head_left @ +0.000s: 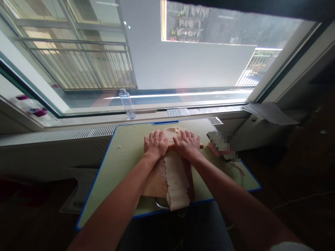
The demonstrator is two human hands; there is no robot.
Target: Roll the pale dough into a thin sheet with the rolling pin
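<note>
Seen from the middle of the wooden board [154,183], the left hand [156,143] is at eleven o'clock and the right hand [187,143] at one — palms down over a rolling pin [201,146], fingers extended and slightly parted. The dough sheet [178,181] runs from under the pin toward six o'clock, past the board's near edge — a clear bottle [127,104] stands farther off at eleven

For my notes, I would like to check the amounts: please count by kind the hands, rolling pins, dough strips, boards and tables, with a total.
Left hand plus right hand: 2
Rolling pin: 1
Dough strip: 1 (any overlapping layers counted together)
Board: 1
Table: 1
Total: 6
</note>
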